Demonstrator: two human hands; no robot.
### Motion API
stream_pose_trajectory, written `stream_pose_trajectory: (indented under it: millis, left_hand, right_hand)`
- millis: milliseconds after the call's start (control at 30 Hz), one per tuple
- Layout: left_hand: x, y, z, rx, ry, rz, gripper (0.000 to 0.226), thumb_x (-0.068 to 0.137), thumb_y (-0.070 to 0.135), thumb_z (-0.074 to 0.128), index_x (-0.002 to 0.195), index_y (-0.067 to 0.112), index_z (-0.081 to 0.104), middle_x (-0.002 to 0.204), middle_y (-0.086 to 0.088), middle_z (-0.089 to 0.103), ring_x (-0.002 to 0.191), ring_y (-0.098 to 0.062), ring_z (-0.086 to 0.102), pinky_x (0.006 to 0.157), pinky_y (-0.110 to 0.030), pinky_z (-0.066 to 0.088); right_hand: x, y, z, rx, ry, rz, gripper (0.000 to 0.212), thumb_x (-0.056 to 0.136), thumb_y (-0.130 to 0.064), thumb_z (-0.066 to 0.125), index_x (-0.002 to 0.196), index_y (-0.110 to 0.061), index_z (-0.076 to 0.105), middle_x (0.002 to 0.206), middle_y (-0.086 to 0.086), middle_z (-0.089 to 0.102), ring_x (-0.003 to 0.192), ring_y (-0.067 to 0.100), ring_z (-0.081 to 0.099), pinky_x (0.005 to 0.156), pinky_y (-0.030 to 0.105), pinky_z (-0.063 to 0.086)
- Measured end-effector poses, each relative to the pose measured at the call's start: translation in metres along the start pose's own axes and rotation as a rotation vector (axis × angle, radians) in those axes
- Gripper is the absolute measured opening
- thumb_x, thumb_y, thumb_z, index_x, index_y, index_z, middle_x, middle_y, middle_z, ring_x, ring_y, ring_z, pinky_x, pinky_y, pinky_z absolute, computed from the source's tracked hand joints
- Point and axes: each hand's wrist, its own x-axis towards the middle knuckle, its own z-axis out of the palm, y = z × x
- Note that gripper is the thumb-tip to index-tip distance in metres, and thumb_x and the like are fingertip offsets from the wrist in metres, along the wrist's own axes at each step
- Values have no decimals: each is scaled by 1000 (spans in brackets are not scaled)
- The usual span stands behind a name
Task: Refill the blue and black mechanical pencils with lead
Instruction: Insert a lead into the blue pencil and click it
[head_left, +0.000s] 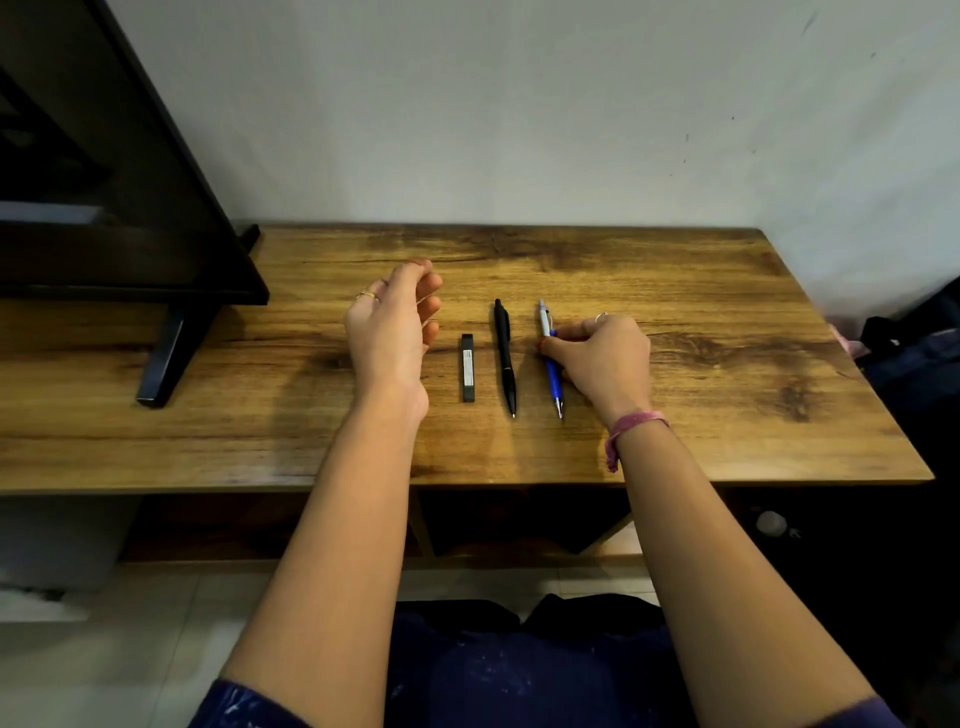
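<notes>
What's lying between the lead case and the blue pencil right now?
Only the black pencil, seen in the head view. It lies on the table parallel to the lead case and the blue pencil, touching neither.

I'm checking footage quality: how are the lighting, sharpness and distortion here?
Head view: even, soft light, with faint shadows beside the black pencil and lead case; no strong glare on the table; centre sharp; wide-angle bending towards the edges, where corners darken.
</notes>
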Motion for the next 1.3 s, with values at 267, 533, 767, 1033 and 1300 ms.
stream_pose_trajectory:
  millis: [267, 533, 767, 1033, 1300]
  left_hand:
    - [1, 0, -1, 9, 6, -7, 12, 83, 26, 67, 93, 21, 69, 78, 11, 73, 73, -3, 64, 60, -19, 48]
    - [3, 0, -2, 4, 8, -9, 11, 83, 25, 67, 93, 21, 69, 78, 10, 73, 70, -2, 64, 57, -18, 47]
    - [5, -6, -3, 427, -40, 157, 8, 89, 25, 59, 83, 23, 65, 77, 9, 68, 68, -4, 60, 58, -17, 48]
    - [2, -27, -2, 1235, -119, 186, 34, 82, 41, 70, 88, 8, 66, 77, 4, 52, 63, -6, 42, 45, -19, 25]
    - [0, -28, 3, 1288, -94, 206, 23, 83, 26, 71, 98, 8, 69, 85, 2, 53, 69, -8, 35, 50, -16, 27]
  right_hand:
    - [1, 0, -2, -48, -27, -15, 23, 79, -30, 77, 96, -14, 75, 81, -1, 67, 65, 1, 53, 50, 11, 35]
    - [2, -1, -11, -65, -55, -13, 15, 82, -27, 74, 90, -14, 74, 82, 3, 71, 77, 15, 66, 67, 26, 55]
    - [0, -7, -20, -44, 4, -61, 16, 85, -22, 69, 99, -14, 74, 80, -3, 68, 71, 2, 60, 56, 12, 41]
    - [-4, -13, -19, 14, 69, -146, 11, 84, -19, 68, 93, -18, 74, 76, -9, 66, 70, -5, 58, 57, 8, 44]
    - [-7, -14, -19, 34, 69, -178, 8, 84, -22, 69, 91, -20, 73, 76, -10, 67, 73, -3, 61, 62, 12, 47]
